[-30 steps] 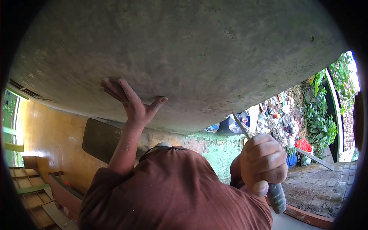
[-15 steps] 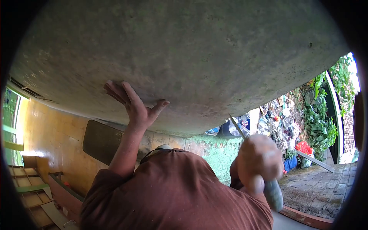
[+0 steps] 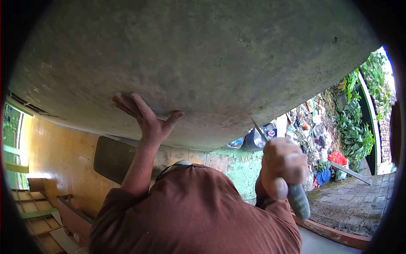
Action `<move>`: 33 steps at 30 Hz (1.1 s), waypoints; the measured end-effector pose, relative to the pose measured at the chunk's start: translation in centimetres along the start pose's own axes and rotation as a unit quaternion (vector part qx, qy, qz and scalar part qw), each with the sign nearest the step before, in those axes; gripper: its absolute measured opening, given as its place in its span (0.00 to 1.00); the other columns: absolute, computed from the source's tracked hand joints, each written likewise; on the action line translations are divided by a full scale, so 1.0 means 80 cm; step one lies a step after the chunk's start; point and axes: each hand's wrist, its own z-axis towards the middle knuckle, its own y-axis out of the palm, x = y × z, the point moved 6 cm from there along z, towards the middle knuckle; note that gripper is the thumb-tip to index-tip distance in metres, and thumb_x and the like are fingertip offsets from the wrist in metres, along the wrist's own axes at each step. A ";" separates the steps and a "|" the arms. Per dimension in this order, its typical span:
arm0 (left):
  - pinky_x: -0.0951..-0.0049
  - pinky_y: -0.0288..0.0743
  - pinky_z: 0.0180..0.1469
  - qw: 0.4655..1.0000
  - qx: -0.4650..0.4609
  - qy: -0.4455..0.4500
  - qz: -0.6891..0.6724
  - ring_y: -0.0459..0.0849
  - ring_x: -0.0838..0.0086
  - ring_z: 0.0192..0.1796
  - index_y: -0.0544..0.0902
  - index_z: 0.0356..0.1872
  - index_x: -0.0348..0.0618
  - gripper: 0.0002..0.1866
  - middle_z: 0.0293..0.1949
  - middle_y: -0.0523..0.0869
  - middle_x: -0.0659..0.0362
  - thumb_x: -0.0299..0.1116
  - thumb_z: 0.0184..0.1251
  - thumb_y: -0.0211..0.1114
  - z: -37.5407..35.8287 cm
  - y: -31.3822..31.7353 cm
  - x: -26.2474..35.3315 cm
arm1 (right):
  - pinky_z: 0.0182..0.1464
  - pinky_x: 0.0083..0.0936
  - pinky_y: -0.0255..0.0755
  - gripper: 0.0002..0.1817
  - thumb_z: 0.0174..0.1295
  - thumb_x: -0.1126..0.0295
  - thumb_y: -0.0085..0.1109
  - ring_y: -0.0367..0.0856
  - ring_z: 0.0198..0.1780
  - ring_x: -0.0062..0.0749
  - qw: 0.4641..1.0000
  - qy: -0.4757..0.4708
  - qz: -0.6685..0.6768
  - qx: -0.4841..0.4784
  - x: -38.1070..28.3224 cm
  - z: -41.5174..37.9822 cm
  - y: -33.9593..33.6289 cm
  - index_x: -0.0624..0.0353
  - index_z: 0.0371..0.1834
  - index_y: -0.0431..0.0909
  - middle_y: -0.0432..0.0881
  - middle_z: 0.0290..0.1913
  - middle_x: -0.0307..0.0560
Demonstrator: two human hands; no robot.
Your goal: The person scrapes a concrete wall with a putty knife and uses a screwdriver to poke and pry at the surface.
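Across the top spreads a large grey, stained wall. My left hand rests on it with fingers stretched and thumb out to the side, holding nothing. To the right, my right hand is closed around the thick, grey-green handle of a tool with a narrow, pointed metal blade. The handle's end sticks out below the fist. The blade points up and left, its tip at or very near the lower part of the wall; contact cannot be made out. The fist is slightly blurred.
Piled litter and a red plastic bag lie outside at right, beside green plants and brick paving. At left are a yellowish tiled floor, a dark board and wooden furniture.
My right hand and the tool have dropped slightly in view, and the fist is less blurred. My left hand keeps its place on the wall. The whole view has shifted a little.
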 end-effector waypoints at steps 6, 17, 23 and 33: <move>0.28 0.17 0.64 1.000 0.004 0.007 0.000 0.18 0.38 0.73 0.30 0.75 0.47 0.66 0.72 0.22 0.36 0.75 0.49 0.60 0.002 -0.001 0.001 | 0.13 0.19 0.48 0.20 0.61 0.61 0.63 0.55 0.10 0.17 0.998 0.046 -0.032 0.043 0.013 0.005 0.007 0.51 0.18 0.62 0.60 0.11 0.31; 0.28 0.17 0.64 1.000 0.002 0.010 -0.003 0.19 0.37 0.73 0.31 0.75 0.46 0.65 0.72 0.23 0.35 0.74 0.50 0.60 0.000 -0.002 0.003 | 0.17 0.23 0.52 0.19 0.59 0.64 0.60 0.57 0.13 0.21 0.998 0.044 -0.006 0.040 0.009 -0.007 0.006 0.52 0.17 0.60 0.59 0.12 0.33; 0.29 0.17 0.65 1.000 0.002 0.005 -0.008 0.19 0.38 0.73 0.31 0.75 0.46 0.65 0.72 0.22 0.35 0.74 0.50 0.60 -0.001 0.000 0.003 | 0.16 0.26 0.56 0.16 0.60 0.62 0.61 0.61 0.14 0.24 0.997 0.077 -0.013 0.005 0.019 -0.003 0.006 0.52 0.22 0.65 0.61 0.12 0.36; 0.29 0.17 0.65 1.000 0.004 0.006 0.001 0.19 0.39 0.73 0.30 0.75 0.47 0.65 0.72 0.22 0.36 0.75 0.50 0.59 0.002 -0.002 0.004 | 0.14 0.20 0.50 0.17 0.57 0.64 0.64 0.54 0.10 0.20 0.999 0.040 -0.013 0.029 0.007 -0.001 0.003 0.53 0.18 0.64 0.61 0.11 0.33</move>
